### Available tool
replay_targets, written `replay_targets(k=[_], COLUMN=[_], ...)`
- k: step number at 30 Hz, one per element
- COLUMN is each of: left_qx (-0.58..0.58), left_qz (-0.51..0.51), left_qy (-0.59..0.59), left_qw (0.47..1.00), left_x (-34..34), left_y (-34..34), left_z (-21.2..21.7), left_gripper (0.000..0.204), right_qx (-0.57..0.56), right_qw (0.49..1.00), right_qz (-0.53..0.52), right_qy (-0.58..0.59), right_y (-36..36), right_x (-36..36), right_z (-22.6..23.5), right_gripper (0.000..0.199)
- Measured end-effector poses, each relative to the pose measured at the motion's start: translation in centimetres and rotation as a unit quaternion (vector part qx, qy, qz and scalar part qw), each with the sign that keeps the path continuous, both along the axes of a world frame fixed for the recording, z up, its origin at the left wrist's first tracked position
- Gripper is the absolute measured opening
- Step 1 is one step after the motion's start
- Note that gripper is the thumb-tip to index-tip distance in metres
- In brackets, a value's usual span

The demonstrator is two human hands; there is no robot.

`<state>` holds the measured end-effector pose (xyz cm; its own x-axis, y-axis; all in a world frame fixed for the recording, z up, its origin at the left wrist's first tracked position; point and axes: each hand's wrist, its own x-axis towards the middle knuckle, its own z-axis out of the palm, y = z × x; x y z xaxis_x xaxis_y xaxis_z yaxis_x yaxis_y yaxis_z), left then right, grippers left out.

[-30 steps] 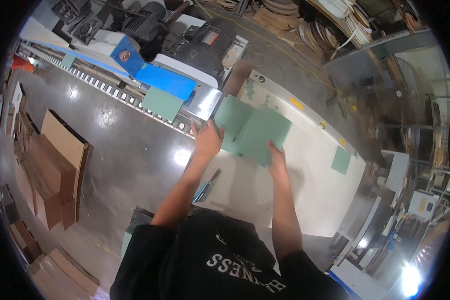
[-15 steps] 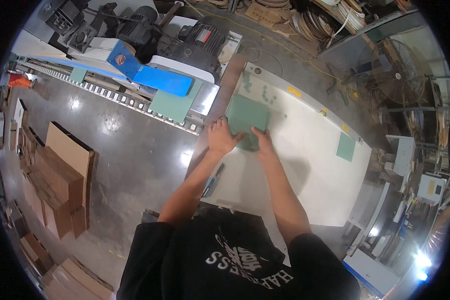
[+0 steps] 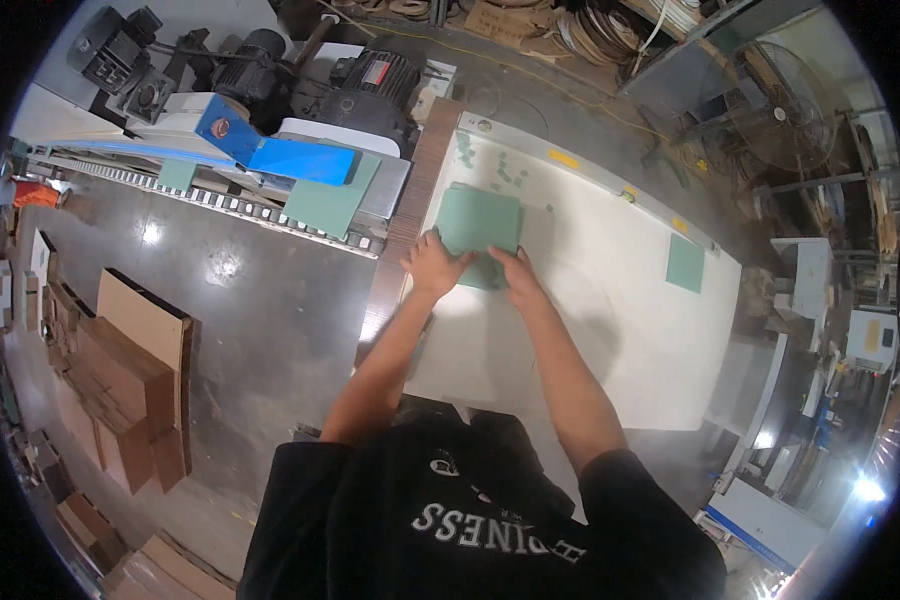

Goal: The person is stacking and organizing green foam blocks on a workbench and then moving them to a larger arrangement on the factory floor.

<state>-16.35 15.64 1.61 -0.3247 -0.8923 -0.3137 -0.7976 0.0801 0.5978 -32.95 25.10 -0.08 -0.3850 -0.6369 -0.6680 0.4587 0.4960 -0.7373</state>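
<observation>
A stack of square green panels [image 3: 482, 218] lies on the white tabletop [image 3: 610, 345], close to its left border. My left hand [image 3: 434, 264] grips the stack's near left corner, fingers along the left side and thumb pointing inward across the near part. Opposite it, my right hand [image 3: 515, 274] holds the near right corner, its thumb on the panels. The undersides of the fingers and the number of panels are hidden. Small green scraps [image 3: 505, 172] are scattered just beyond the stack.
Another green panel [image 3: 684, 263] lies at the tabletop's right end. To the left runs a machine with a blue guard [image 3: 300, 160], a roller track [image 3: 240, 212] and a green panel [image 3: 335, 205] on it. Cardboard pieces [image 3: 135, 370] stand on the floor; a fan [image 3: 778, 112] is at far right.
The whole view has shifted slightly. Both hands stay at the stack's near corners, and the stack keeps about the same place on the tabletop. My left forearm now mostly covers the pen-like tool beside it.
</observation>
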Motion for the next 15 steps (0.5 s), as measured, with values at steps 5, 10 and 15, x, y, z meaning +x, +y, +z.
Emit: replay_targets(k=[5,10,15], left_qx=[-0.030,-0.037,-0.014], left_qz=[-0.028,-0.059,-0.100], left_qy=[0.013,0.005,0.032], left_qw=[0.999,0.998,0.994], left_x=[-0.5,-0.4,2.4], left_y=[5.5,14.2,24.2], left_z=[-1.3,-0.6,-1.5], left_gripper=[0.096,0.097,0.096], right_qx=[0.022,0.050,0.110], right_qw=[1.000,0.997,0.991], right_qz=[0.007,0.043,0.059], right_qy=[-0.016,-0.050,-0.053], right_y=[5.6,15.6,25.5], right_x=[-1.2,-2.3,-1.4], right_z=[1.0,1.4,0.5], right_gripper=[0.078,0.085,0.088])
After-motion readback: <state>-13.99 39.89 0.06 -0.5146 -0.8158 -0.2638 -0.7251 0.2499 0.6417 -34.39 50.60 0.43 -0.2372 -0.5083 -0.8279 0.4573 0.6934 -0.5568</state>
